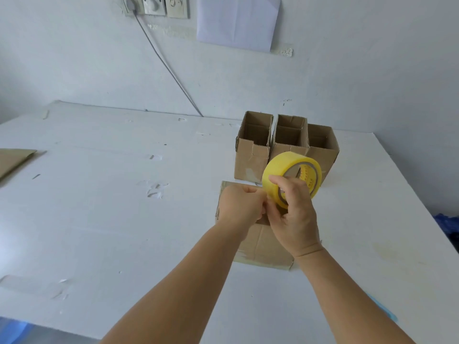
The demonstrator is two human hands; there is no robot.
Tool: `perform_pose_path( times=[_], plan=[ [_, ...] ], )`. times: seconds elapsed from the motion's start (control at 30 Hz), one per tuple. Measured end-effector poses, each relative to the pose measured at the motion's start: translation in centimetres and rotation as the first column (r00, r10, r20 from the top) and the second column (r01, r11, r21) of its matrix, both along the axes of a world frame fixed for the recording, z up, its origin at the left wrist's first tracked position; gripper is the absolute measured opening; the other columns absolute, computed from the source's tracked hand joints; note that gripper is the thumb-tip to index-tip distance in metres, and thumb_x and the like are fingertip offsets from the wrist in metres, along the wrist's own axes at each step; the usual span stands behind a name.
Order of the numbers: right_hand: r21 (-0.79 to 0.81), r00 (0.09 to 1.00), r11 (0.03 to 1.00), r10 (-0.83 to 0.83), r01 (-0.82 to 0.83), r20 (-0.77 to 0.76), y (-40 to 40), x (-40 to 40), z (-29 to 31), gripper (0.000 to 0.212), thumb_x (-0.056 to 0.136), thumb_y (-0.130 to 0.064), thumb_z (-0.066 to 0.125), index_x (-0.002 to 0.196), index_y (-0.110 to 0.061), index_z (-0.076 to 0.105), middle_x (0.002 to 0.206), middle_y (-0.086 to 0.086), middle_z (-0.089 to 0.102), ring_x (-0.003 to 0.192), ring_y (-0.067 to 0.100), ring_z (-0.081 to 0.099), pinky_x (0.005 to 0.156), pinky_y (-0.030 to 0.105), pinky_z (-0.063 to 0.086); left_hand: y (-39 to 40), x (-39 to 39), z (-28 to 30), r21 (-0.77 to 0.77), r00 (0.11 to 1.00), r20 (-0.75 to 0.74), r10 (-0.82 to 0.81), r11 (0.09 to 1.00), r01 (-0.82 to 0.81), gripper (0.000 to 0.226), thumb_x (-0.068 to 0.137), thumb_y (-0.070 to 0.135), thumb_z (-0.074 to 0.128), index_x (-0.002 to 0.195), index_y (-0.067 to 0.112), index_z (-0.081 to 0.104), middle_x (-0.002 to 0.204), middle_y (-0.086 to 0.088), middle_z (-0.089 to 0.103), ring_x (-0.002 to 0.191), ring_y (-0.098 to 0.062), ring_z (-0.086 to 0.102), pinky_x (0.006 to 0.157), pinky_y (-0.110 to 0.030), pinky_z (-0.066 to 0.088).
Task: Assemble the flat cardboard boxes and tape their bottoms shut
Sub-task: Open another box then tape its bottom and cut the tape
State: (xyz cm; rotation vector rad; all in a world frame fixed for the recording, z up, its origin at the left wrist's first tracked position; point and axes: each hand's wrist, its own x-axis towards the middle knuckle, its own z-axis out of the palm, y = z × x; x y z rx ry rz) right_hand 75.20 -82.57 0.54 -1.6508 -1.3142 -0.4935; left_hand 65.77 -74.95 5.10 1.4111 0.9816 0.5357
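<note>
Under both hands lies the cardboard box [263, 244], light, stiff, best steadied by its edges; the right hand [295, 214] grips the yellow tape roll [290, 175], the left hand [241, 207] pinches its sticky end; three assembled boxes [285, 145] stand beyond

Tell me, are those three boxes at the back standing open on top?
Open. The three boxes stand upright in a row on the table, and you can see straight down past their brown inner walls; no flap covers their tops.

flat cardboard [12, 158] cut off (left edge)
</note>
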Motion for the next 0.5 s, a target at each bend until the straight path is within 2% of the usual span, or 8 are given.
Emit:
perform_pose_path(
  times=[0.1,0.2,0.27,0.37,0.43,0.5],
  plan=[
    [0.051,0.998,0.997,-0.064,0.062,0.029,0.1,0.2,0.2,0.053,0.076,-0.025,0.072,0.125,-0.025,0.05,0.123,0.007,0.039,0.114,0.027,0.045,0.095,0.03,0.04,0.2,-0.4,-0.1,0.068,0.999,-0.017,0.03,0.997,-0.029,0.018,0.073,0.008,0.052,0.076,-0.006,0.062,0.066,-0.012,0.065,0.062,-0.024,0.068,0.072,-0.044,0.059],
    [0.088,0.979,0.981,-0.179,0.171,0.096,0.1,-0.3,0.1,0.045,0.083,-0.042,0.06,0.126,-0.03,0.05,0.12,0.008,0.037,0.113,0.028,0.041,0.096,0.045,0.038,0.8,-0.7,0.0,0.248,0.995,-0.068,0.071,0.967,-0.052,0.017,0.079,0.012,0.05,0.079,0.0,0.062,0.078,-0.018,0.069,0.079,-0.033,0.066,0.074,-0.048,0.057],
    [0.109,0.966,0.968,-0.239,0.228,0.095,0.3,-0.6,0.1,0.037,0.089,-0.042,0.051,0.125,-0.035,0.051,0.115,0.007,0.036,0.109,0.026,0.041,0.091,0.05,0.039,0.9,-1.0,0.0,0.35,0.993,-0.098,0.06,0.937,-0.022,0.016,0.083,0.016,0.05,0.082,0.006,0.063,0.08,-0.012,0.069,0.08,-0.028,0.066,0.073,-0.043,0.056],
    [0.132,0.955,0.953,-0.285,0.272,0.089,0.4,-0.8,0.2,0.038,0.088,-0.037,0.051,0.125,-0.034,0.049,0.115,0.008,0.034,0.107,0.026,0.04,0.09,0.05,0.039,0.8,-1.2,-0.3,0.459,0.99,-0.123,0.064,0.888,-0.001,0.015,0.088,0.023,0.049,0.083,0.015,0.061,0.079,0.004,0.064,0.075,-0.012,0.059,0.06,-0.026,0.045],
    [0.119,0.953,0.95,-0.297,0.289,0.052,0.3,-0.8,0.1,0.05,0.083,-0.038,0.058,0.131,-0.03,0.044,0.124,0.009,0.031,0.115,0.029,0.037,0.097,0.048,0.037,0.9,-1.3,-0.5,0.489,0.991,-0.107,0.082,0.872,-0.019,0.015,0.088,0.03,0.052,0.08,0.019,0.059,0.075,0.01,0.061,0.072,-0.005,0.055,0.057,-0.02,0.038],
    [0.058,0.952,0.952,-0.296,0.3,-0.078,0.3,-0.6,0.3,0.076,0.073,-0.039,0.068,0.139,-0.026,0.034,0.138,0.013,0.026,0.128,0.032,0.03,0.107,0.044,0.029,1.3,-1.5,-0.8,0.47,0.994,-0.06,0.095,0.881,-0.056,0.015,0.087,0.033,0.057,0.078,0.022,0.058,0.075,0.01,0.061,0.073,-0.004,0.056,0.058,-0.02,0.039]
  ],
)
